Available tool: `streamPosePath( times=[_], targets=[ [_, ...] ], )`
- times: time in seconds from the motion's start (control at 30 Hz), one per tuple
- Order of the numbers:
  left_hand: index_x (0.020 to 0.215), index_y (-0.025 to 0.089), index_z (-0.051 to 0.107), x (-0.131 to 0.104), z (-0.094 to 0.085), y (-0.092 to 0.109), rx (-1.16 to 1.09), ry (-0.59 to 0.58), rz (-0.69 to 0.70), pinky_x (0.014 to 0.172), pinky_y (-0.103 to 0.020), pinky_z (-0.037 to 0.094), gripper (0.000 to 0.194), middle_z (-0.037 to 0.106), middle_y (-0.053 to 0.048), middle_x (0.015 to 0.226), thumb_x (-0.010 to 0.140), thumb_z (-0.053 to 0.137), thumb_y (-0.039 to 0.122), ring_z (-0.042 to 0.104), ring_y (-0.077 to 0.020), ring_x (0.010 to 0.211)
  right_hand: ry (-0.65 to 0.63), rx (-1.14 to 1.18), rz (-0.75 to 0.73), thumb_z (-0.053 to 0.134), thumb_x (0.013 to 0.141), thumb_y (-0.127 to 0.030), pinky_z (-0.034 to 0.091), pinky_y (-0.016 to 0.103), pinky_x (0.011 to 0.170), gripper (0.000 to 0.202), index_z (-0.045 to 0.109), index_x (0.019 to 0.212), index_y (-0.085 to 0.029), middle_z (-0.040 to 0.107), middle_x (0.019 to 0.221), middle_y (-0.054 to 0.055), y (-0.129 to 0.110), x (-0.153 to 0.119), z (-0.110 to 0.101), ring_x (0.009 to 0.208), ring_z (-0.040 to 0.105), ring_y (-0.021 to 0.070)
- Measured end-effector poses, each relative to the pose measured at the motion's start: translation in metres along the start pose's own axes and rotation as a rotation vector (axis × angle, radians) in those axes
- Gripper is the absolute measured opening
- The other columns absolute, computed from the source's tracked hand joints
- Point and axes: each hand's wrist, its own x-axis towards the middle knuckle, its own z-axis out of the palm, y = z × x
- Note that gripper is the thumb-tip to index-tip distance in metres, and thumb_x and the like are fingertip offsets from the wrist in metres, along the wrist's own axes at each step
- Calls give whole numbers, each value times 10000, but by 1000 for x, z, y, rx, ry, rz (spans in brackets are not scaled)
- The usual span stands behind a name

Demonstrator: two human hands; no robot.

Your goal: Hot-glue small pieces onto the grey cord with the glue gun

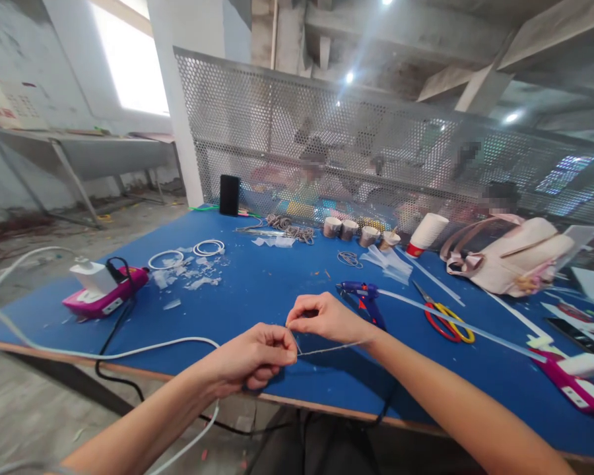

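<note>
Cord pinched in left hand, right hand pinching it too, blue table

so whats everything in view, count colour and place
table: 1, blue, foreground
panel: 1, grey, behind table
people: several, blurred, behind panel
window: 1, white, upper left
side table: 1, grey, far left
device: 1, black, back left
rings: at least 2, white, left
plastic scraps: many, whitish, left
cords: several, grey, back middle
cups: 4, greyish, back middle
cup stack: 1, white, back right
bag: 1, pink, back right
glue gun: 1, blue, centre right
stick: 1, clear, behind glue gun
scissors: 1, red and yellow, right
power strips: 2, magenta, both ends
cables: several, white and black, left
clutter: uncounted, mixed colours, right end
thread: 1, pale, front centre
left hand: 1, bare, front centre
right hand: 1, bare, front centre
</note>
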Motion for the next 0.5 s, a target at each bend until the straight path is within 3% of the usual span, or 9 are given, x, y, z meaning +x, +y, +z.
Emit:
streamPosePath(
  times=[0.13, 0.23, 0.37, 0.5],
  targets=[
    [665, 183, 525, 3, -2, -2, 164, 152, 39, 308, -161, 109, 193, 337, 120, 388, 677, 662, 318, 186, -20, 298, -118, -141, -67, 623, 786, -200, 398, 213, 639, 89, 686, 747, -152, 583, 718, -12, -14, 1, -12, 673, 520, 107],
    [649, 181, 512, 7, -2, -4, 165, 312, 129, 305, -153, 128, 216, 317, 124, 391, 674, 652, 344, 205, -24, 303, -130, -332, -141, 622, 787, -150, 395, 221, 667, 73, 681, 744, -160, 604, 717, -5, -24, -1, -14, 707, 536, 120],
    [666, 184, 491, 12, 3, -2, -53, 449, 245, 315, -134, 117, 278, 314, 125, 425, 661, 678, 390, 183, -13, 325, 17, -547, -168, 615, 783, -132, 378, 240, 659, 95, 674, 722, -174, 617, 687, 2, -30, -10, -1, 690, 527, 131],
    [693, 181, 501, 16, 9, -3, -292, 467, 372, 334, -124, 114, 290, 290, 125, 446, 644, 724, 360, 160, -5, 356, 250, -444, -71, 577, 784, -117, 370, 230, 604, 135, 670, 707, -177, 593, 662, -1, -21, -21, 23, 640, 515, 120]
  ],
)
